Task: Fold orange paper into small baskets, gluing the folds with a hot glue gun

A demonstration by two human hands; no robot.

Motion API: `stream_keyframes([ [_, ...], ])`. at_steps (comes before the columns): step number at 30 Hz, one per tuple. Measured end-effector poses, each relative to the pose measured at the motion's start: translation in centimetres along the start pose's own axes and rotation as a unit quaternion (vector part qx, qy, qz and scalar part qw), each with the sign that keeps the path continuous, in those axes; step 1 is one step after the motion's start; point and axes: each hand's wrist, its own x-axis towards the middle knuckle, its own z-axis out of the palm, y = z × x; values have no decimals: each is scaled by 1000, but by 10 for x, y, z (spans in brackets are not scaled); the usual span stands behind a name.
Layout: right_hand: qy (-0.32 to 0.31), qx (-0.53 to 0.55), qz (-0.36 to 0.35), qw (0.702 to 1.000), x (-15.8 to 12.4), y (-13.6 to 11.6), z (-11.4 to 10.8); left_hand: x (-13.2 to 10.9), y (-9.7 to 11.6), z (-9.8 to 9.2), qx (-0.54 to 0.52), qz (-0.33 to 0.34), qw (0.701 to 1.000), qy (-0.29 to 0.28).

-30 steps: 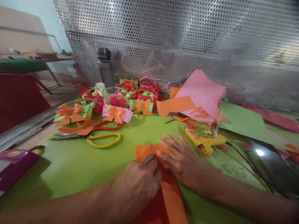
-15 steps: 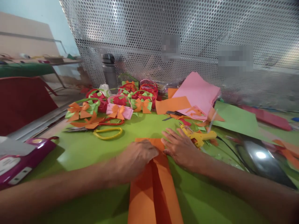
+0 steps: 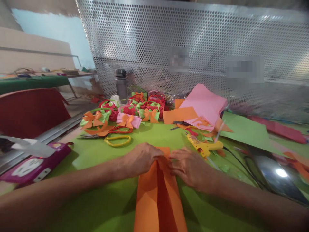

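Note:
A long orange paper point(image 3: 147, 203), its two sides folded inward, lies lengthwise in front of me. Along the middle, the folded edges stand slightly raised with a dark gap between them. My left hand point(image 3: 142, 158) is closed on the left flap near the far end, fingertips pinched at its inner edge. Curled fingers of my right hand point(image 3: 193, 167) grip the right side of the same paper, close to the far end. Just beyond the right hand lies a yellow glue gun point(image 3: 205, 145). Yellow-handled scissors point(image 3: 118, 140) rest beyond the left hand.
Small paper baskets with bows point(image 3: 129, 120) crowd the back beside a grey bottle point(image 3: 121, 85). Pink sheets point(image 3: 202, 103) and a green sheet point(image 3: 246, 129) lie back right. A purple power strip point(image 3: 51, 158) sits left, a dark shiny device point(image 3: 272, 174) right. Perforated metal point(image 3: 149, 38) closes off the back.
My right hand has gone from spread fingers beside the paper to curled fingers on its right edge. My left hand's pinch on the flap shows more clearly. The whole view has shifted slightly.

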Motion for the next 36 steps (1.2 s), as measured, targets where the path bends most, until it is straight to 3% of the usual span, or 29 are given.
stream_keyframes([
  [4,51,69,99,991,6,0,4,4,-15,-8,56,-126,988,65],
  [8,81,77,147,983,10,8,11,6,-28,-9,63,-199,976,60],
  [15,97,104,149,979,12,16,15,9,-33,-9,-62,-227,972,-10],
  [23,94,153,170,969,14,16,14,9,-23,-11,-181,-214,956,-86],
  [28,124,303,185,926,16,18,12,13,-15,-9,-250,-201,944,-78],
  [36,85,506,198,835,24,26,6,26,-7,-11,-344,-188,920,-4],
])
